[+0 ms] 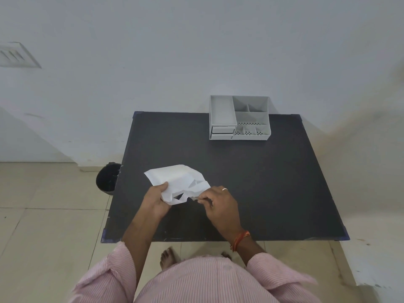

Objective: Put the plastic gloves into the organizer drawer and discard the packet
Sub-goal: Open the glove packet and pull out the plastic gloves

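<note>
Your left hand [156, 199] grips the white packet [178, 182]. Your right hand [218, 203] pinches its near right edge. The organizer [239, 118] sits far right.

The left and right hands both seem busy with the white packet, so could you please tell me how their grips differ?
The left hand wraps the white packet at its near left edge with thumb on top, while the right hand pinches only the crumpled right end with its fingertips. The right hand wears a ring and a wrist thread; the left hand shows neither. Both hold the packet just above the black table.
</note>
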